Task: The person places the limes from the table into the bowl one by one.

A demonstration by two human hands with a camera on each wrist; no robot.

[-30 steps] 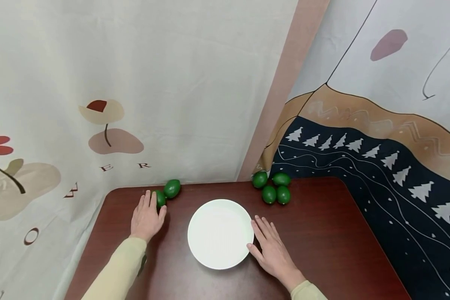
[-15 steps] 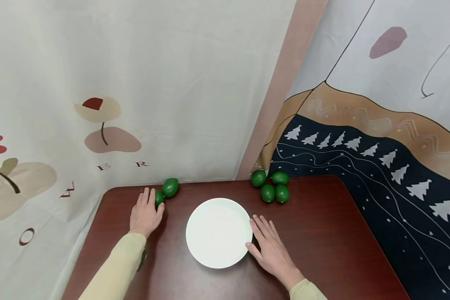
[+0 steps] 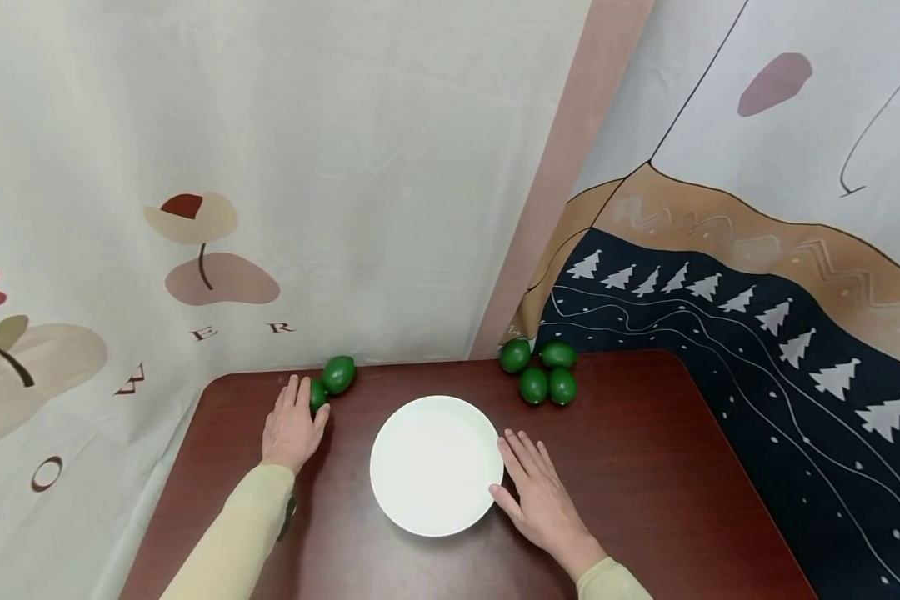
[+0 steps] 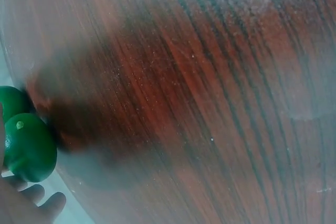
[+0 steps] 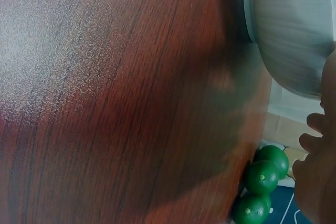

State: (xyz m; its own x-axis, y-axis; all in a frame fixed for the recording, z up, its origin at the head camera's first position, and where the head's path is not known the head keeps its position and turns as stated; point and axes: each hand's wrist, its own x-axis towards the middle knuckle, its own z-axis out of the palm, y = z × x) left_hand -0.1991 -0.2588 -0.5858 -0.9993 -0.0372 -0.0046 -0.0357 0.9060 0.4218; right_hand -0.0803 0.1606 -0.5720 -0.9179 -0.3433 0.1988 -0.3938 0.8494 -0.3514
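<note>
On streaked wood (image 5: 131,103), a smooth round bowl (image 3: 437,465) meets the right fingers (image 3: 523,457).

Soft light, washed-out plate (image 3: 437,465), glare on table (image 5: 131,87), hazy wrist views

We see a white bowl (image 3: 437,465) on a dark-grained, reddish-brown table (image 3: 645,467); beyond the bowl, green fruits (image 3: 562,387) and a pale flower-printed curtain (image 3: 360,183); to its far right, white-treed navy cloth (image 3: 735,333).

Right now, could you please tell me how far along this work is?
Little looks done: no fruit shows inside the white bowl. In hand, the left hand is at the nearer left fruit, the right hand at the bowl's rim. Probably remaining: that fruit, its neighbour and the four right-hand fruits.
</note>
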